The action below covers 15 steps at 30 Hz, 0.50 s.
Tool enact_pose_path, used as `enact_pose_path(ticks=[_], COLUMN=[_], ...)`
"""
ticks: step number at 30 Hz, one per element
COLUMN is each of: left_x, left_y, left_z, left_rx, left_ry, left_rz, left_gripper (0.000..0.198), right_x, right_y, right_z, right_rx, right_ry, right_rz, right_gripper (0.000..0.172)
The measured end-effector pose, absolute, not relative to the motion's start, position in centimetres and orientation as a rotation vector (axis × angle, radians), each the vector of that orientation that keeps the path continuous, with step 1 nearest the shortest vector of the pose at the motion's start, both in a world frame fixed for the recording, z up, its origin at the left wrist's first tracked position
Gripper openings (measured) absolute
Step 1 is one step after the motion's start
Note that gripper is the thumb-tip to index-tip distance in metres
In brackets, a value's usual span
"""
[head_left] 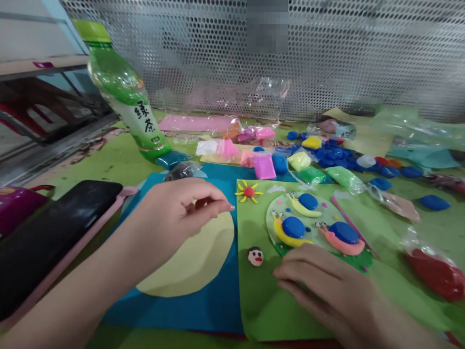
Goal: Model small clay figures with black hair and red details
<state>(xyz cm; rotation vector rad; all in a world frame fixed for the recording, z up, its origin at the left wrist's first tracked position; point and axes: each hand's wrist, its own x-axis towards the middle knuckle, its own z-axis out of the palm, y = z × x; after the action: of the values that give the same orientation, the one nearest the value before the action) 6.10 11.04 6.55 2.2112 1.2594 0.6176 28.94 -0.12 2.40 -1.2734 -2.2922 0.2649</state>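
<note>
My left hand point(181, 211) is raised over a pale yellow paper circle point(196, 264) on blue paper point(218, 310). Its thumb and forefinger pinch together; a tiny pinkish speck shows at the tips, too small to name. Low over the green paper point(279, 310), my right hand point(319, 283) has its fingers closed, and anything in them is hidden. Just left of it lies a small clay face point(255, 256) with dark hair and red lips. Above it are three clay snails point(293, 228) with blue shells, on a pale round patch with green clay below. A clay sun point(249, 192) decorates the corner.
A green tea bottle point(134, 109) stands at back left. Near the left edge lies a black phone point(54, 232) in a pink case. Clay packets point(264, 166) and blue pieces point(332, 152) are strewn behind the papers. A red clay bag point(436, 274) sits right. Perforated metal point(203, 53) closes the back.
</note>
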Motion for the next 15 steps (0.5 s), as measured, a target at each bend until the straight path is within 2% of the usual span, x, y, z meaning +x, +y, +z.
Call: enact_pose_path(ticks=[2, 5, 11, 15], left_x=[6.3, 6.4, 6.8, 7.1], left_y=[11.0, 10.9, 10.7, 10.6], left_z=[6.1, 5.5, 5.0, 4.9], left_rx=[2.208, 2.214, 2.251, 2.284], left_ry=[1.240, 1.204, 1.065, 1.049], left_rz=[0.579, 0.539, 0.449, 0.445], left_gripper=[0.017, 0.020, 0.021, 0.023], right_x=[28.6, 28.5, 27.8, 27.3], right_y=[0.1, 0.4, 0.5, 1.9], right_z=[2.3, 2.1, 3.4, 4.0], right_rx=[-1.268, -1.306, -1.297, -1.372], right_ry=[-2.296, -2.301, -2.357, -2.462], right_rz=[0.302, 0.262, -0.036, -0.087], right_gripper=[0.033, 0.025, 0.047, 0.039])
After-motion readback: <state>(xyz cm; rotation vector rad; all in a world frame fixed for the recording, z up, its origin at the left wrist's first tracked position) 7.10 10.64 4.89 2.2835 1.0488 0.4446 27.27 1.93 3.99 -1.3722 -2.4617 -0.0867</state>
